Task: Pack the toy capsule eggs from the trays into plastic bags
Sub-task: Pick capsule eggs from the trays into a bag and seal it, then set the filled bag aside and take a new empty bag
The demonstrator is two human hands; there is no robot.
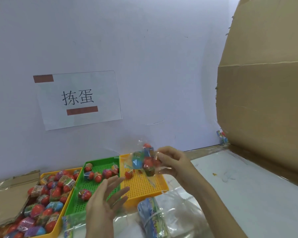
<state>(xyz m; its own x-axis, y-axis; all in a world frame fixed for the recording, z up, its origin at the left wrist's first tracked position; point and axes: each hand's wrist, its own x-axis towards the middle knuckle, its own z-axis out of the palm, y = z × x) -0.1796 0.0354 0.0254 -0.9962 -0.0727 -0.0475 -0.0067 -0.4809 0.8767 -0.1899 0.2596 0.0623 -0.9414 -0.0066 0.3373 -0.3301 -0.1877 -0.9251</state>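
Note:
My right hand point(172, 160) pinches a clear plastic bag point(144, 162) holding several red and blue capsule eggs, lifted above the right yellow tray point(143, 186). That tray holds one red egg point(128, 175) near its far left corner. My left hand point(105, 201) hovers with fingers spread and holds nothing, over the near end of the green tray point(76, 203), which carries several eggs point(96, 174). The left yellow tray point(55, 227) is heaped with many eggs point(46, 194).
A banded stack of printed cards point(153, 219) and loose clear bags point(181, 203) lie near me on the table. A large cardboard box point(265, 100) stands at the right, flattened cardboard point(7, 200) at the left. A paper sign point(77, 98) hangs on the wall.

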